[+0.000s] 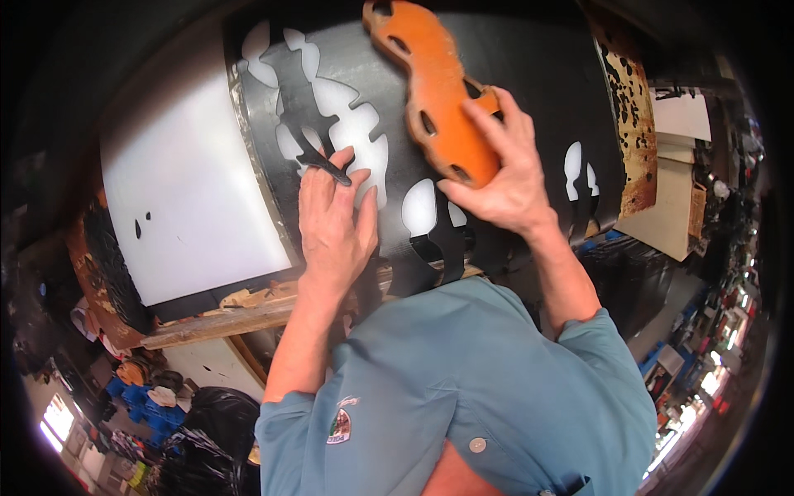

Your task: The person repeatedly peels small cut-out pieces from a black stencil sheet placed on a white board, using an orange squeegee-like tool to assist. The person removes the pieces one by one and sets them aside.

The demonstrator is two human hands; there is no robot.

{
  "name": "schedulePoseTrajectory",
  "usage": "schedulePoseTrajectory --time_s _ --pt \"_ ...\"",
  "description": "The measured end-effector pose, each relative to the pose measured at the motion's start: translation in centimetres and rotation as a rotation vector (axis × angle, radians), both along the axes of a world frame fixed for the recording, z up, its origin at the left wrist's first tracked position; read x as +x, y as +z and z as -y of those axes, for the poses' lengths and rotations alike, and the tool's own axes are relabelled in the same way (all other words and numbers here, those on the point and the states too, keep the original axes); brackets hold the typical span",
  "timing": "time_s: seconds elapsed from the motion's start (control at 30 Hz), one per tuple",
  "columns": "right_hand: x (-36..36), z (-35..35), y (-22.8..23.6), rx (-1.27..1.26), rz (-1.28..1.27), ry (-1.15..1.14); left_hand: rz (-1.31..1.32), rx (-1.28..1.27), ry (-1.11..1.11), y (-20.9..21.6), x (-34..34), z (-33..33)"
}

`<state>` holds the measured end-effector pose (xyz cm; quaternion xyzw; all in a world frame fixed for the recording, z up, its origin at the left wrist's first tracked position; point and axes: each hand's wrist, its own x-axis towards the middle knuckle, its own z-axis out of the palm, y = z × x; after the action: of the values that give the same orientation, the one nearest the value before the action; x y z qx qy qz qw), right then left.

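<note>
My right hand (509, 178) grips the lower right end of a thick orange cutting die (434, 91), a wavy block with several oval openings. Its thumb presses near the bottom end and its fingers reach over the right edge. The die is tilted above a black sheet (529, 58) that has leaf-like cut-outs through it, with white showing beneath. My left hand (335, 219) is over the cut-outs at the left of the sheet, its fingers closed on a narrow black scrap strip (325, 164). How the fingertips hold the strip is partly hidden.
A white board (186, 194) lies left of the black sheet. A wooden edge (240, 318) runs along the near side. Worn, rusty boarding (633, 124) is at the right. Below left are a black plastic bag (215, 430) and blue items (149, 405).
</note>
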<state>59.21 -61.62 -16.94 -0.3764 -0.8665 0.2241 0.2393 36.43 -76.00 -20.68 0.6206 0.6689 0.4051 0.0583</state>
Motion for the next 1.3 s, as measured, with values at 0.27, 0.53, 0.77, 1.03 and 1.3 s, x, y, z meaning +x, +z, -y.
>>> schedulePoseTrajectory --time_s 0.27,0.53,0.77,1.03,1.3 --pt "2.0 -2.8 1.2 -0.273 -0.264 -0.047 -0.004 0.015 0.026 -0.2 0.2 -0.2" --pt "-3.6 -1.9 -1.0 0.096 -0.036 0.018 -0.016 0.011 0.017 -0.3 0.1 -0.4" --pt "-3.4 -2.1 -1.2 0.177 -0.02 0.043 0.048 -0.01 0.043 -0.1 0.5 -0.3" --pt "-2.1 -0.9 -1.2 0.095 -0.044 -0.008 0.134 0.094 -0.001 1.5 0.9 2.2" --pt "-2.1 0.7 -3.0 0.136 -0.216 -0.074 0.08 0.098 -0.002 0.6 6.3 8.3"
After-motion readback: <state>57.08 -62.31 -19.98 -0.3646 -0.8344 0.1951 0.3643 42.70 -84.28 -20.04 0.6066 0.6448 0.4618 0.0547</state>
